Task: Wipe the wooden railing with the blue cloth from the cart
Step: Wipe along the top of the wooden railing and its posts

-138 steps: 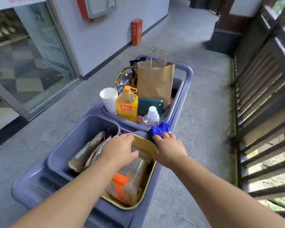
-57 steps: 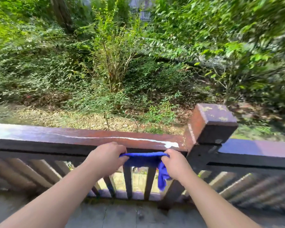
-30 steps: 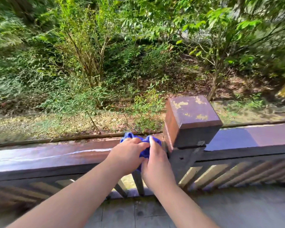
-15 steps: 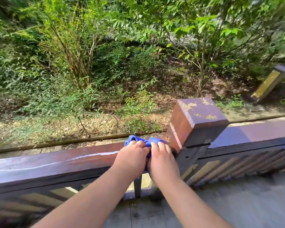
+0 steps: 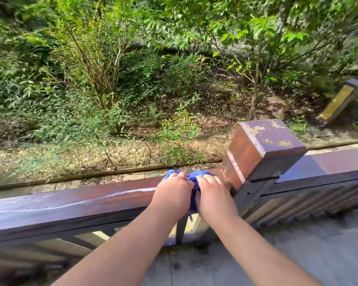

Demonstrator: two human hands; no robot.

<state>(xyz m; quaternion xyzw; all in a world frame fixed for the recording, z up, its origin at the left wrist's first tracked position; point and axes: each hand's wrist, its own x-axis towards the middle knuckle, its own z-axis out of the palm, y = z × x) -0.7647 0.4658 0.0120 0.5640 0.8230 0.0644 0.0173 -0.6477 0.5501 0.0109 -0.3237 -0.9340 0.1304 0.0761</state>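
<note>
Green shrubs (image 5: 116, 79) and leaf-strewn ground lie beyond the wooden railing (image 5: 70, 205), above a grey paved floor (image 5: 298, 254). Just left of the square post (image 5: 262, 153), the left hand (image 5: 174, 195) and right hand (image 5: 213, 195) sit side by side, fingers curled tight on the bunched blue cloth (image 5: 191, 176) atop the rail. Most of the cloth is hidden under the hands.

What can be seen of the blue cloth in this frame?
The blue cloth is a bright blue, soft-looking fabric, bunched into a wad on top of the wooden railing, just left of the square post. The left hand and right hand press down on it side by side, covering most of it. Crumpled folds show beyond the knuckles, a strip shows between the hands, and a small piece hangs below the rail's near edge.
</note>
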